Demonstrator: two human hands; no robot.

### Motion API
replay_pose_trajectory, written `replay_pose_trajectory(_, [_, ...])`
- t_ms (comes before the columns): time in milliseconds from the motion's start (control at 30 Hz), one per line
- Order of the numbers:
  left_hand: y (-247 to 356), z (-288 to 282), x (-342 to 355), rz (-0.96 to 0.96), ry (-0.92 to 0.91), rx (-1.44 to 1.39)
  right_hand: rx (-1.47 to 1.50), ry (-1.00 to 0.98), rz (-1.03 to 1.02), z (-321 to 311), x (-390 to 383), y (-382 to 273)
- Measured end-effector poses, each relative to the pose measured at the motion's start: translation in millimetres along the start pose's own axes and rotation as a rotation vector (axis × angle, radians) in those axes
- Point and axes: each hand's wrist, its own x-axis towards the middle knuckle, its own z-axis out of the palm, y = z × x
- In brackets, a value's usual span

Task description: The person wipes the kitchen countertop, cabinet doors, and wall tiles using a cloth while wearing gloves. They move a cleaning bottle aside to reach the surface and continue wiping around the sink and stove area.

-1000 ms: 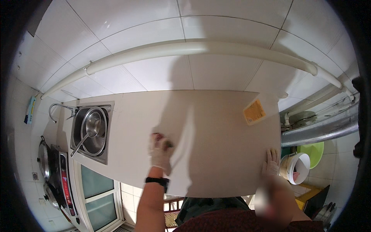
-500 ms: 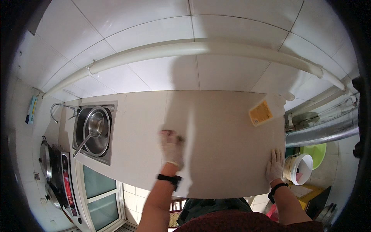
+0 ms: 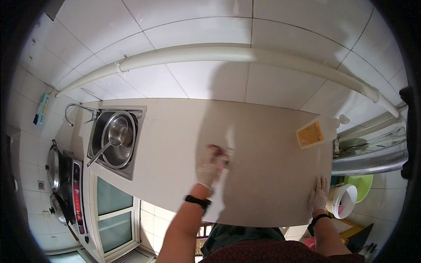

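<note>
My left hand, in a thin translucent glove, is over the middle of the pale countertop. Its fingers are closed around a small dark red, cloth-like wad; motion blur hides its exact kind. Gloved as well, my right hand lies flat at the counter's right edge with the fingers stretched out and nothing in it. Beyond the right hand, a translucent plastic jug with an orange label lies tilted near the back right corner.
At the left, a steel sink holds a metal basin and a ladle. Further left is a stove with lidded pans. A white pipe runs along the tiled wall. Beside the right edge stand a white bucket and a green basin.
The view has shifted, so the counter and sink appear further right. My left hand has slid slightly right across the countertop with the wad. My right hand stays at the edge.
</note>
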Motion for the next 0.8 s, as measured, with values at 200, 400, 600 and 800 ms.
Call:
replay_pose_trajectory(200, [-27.6,-243.5,-19.0,0.286,0.612,1.072,-0.036,0.122,-0.089,20.7,10.0,17.4])
replay_pose_trajectory(400, [-96.3,-302.2,-111.0,0.105,0.945,1.090,-0.064,0.176,-0.068,22.7,6.0,12.8])
replay_pose_trajectory(600, [-131.2,-282.2,-140.7,-0.060,1.146,0.605,0.013,0.176,-0.037,12.4,5.4,5.8])
replay_pose_trajectory(800, [-96.1,-332.1,-201.4,-0.840,0.506,0.748,0.024,0.024,0.041,7.4,2.5,5.8])
